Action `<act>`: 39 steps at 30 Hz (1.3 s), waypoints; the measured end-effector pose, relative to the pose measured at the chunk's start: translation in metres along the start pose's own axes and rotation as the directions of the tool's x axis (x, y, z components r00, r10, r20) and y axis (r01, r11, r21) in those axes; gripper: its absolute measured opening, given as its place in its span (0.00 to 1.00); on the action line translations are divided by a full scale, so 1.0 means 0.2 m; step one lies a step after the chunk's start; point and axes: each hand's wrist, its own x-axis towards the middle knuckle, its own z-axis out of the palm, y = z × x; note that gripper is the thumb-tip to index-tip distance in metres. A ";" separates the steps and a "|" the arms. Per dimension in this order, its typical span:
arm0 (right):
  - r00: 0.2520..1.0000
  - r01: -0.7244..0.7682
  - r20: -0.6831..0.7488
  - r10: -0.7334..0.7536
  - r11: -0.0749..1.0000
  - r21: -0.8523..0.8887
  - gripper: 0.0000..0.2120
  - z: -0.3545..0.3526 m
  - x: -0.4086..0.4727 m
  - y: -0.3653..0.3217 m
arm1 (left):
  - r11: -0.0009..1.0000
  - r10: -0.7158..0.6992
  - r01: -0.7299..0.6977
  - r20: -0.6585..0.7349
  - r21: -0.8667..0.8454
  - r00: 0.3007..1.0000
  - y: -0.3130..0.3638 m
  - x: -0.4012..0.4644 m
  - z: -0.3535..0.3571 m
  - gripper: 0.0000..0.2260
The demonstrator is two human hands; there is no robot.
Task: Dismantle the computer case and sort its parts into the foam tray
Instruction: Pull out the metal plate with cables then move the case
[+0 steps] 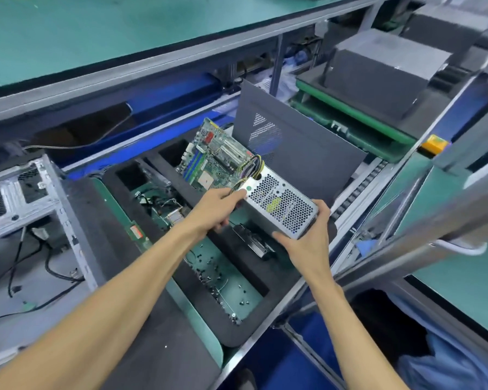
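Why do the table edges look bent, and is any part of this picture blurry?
Head view: the wide-angle lens bows straight edges such as the shelf rail. The right side smears, the metal frame most. The centre stays sharper, showing the power supply and motherboard. Lighting is even, with no harsh glare.

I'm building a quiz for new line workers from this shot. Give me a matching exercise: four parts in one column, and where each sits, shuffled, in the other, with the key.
Parts:
1. power supply
2. motherboard
3. grey side panel
4. loose screws

Places:
A. scattered in the near compartment of the foam tray
B. standing on edge at the tray's far side
C. held over the tray by the left hand and right hand
D. leaning in a far slot, in front of the panel

Pairs: 1-C, 2-D, 3-B, 4-A
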 end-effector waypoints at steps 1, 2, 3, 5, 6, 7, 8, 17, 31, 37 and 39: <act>1.000 -0.007 0.007 0.008 1.000 -0.016 0.46 0.00 0.00 0.02 | 1.000 -0.018 0.018 0.009 0.014 1.000 -0.01 0.02 0.00 0.20; 1.000 -0.012 0.022 0.013 0.999 -0.038 0.46 0.00 0.00 0.03 | 0.999 -0.036 0.036 0.007 0.026 0.999 -0.03 0.03 0.01 0.20; 0.999 -0.013 0.043 0.016 0.998 -0.063 0.45 0.01 -0.01 0.03 | 0.998 -0.055 0.055 -0.003 0.041 0.998 -0.05 0.04 0.01 0.20; 0.997 0.006 0.074 0.001 0.995 -0.103 0.43 0.03 -0.02 0.03 | 0.993 -0.093 0.095 -0.028 0.070 0.995 -0.11 0.07 0.00 0.17; 0.997 0.034 0.076 -0.024 0.991 -0.126 0.43 0.05 -0.03 0.03 | 0.990 -0.113 0.115 -0.037 0.076 0.993 -0.14 0.07 0.00 0.14; 0.996 0.065 0.072 -0.055 0.986 -0.150 0.43 0.07 -0.04 0.03 | 0.988 -0.130 0.133 -0.046 0.077 0.990 -0.17 0.08 -0.01 0.10; 0.995 0.085 0.070 -0.074 0.982 -0.169 0.45 0.08 -0.06 0.03 | 0.987 -0.140 0.144 -0.057 0.071 0.988 -0.19 0.08 -0.02 0.08; 0.982 0.075 0.187 -0.034 0.973 -0.219 0.43 0.08 -0.08 0.04 | 0.972 -0.107 0.124 -0.097 0.197 0.990 -0.21 0.13 -0.01 0.08; 0.977 -0.033 0.196 0.078 0.974 -0.225 0.23 0.01 -0.07 -0.03 | 0.932 -0.065 0.062 -0.003 0.357 0.998 -0.24 0.03 -0.08 0.23; 0.993 0.046 0.114 -0.035 0.994 -0.101 0.09 0.03 -0.04 -0.25 | 0.984 -0.054 0.073 -0.118 0.163 0.992 -0.18 -0.06 -0.21 0.17; 0.987 0.082 0.145 -0.075 0.996 -0.037 0.08 0.10 -0.03 -0.35 | 0.982 -0.020 0.045 -0.137 0.182 0.990 -0.16 -0.11 -0.27 0.16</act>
